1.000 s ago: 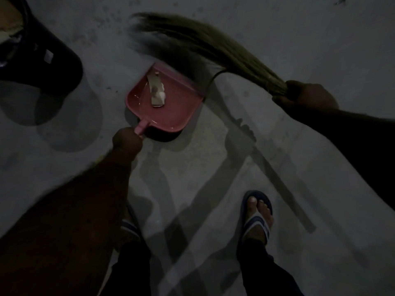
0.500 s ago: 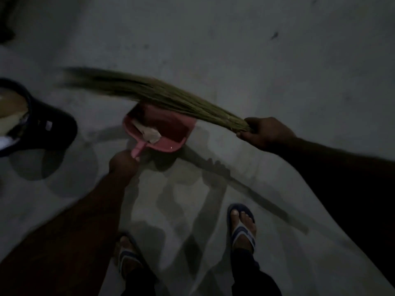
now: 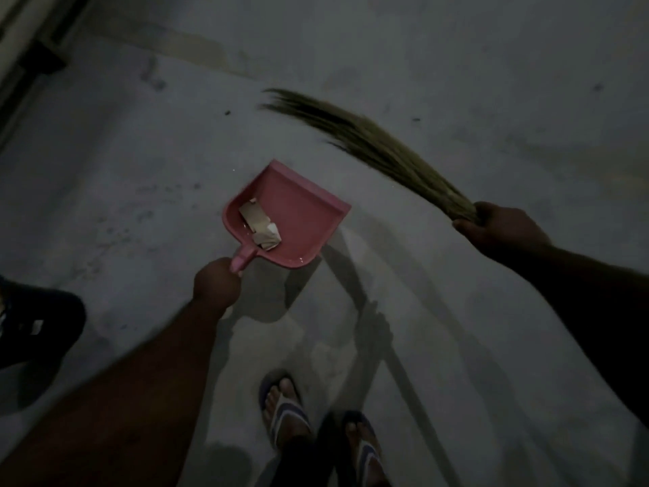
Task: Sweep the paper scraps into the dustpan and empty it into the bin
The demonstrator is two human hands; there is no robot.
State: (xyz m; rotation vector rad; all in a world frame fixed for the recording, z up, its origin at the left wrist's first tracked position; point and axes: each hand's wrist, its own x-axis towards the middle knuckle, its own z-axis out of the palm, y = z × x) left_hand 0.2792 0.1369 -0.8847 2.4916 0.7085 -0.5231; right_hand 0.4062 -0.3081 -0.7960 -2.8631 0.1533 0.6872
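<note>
Paper scraps (image 3: 261, 224) sit inside the pink dustpan (image 3: 302, 219), bunched at its back wall nr the handle: a few beige strips plus a white bit. Left hand (image 3: 217, 281) is wrapped round the pan's handle. The pan looks lifted off the floor (image 3: 140, 170), judging by the shadow under it, w/ the mouth pointing away from the person. Right hand (image 3: 498, 224), off to the right of the pan, is clenched on the neck of a grass broom (image 3: 379, 149); its bristles are in the air up & right of the pan, touching neither pan nor floor.

Sweeping looks done imo, so the step in hand is the carry to the bin (image 3: 42, 321), the dark shape down-left of the pan, cut off by the frame edge. To do it well: mouth raised so the scraps sit vs the back wall, smooth move, lip over the bin rim before tipping. Paper's light, so a quick swing could flick it out.

Around: a sandalled foot (image 3: 284, 413) below the pan, the other beside it; a dark speck (image 3: 227, 113) on the floor above the pan. Nothing btw pan & bin that I can see, tho the light's dim.
</note>
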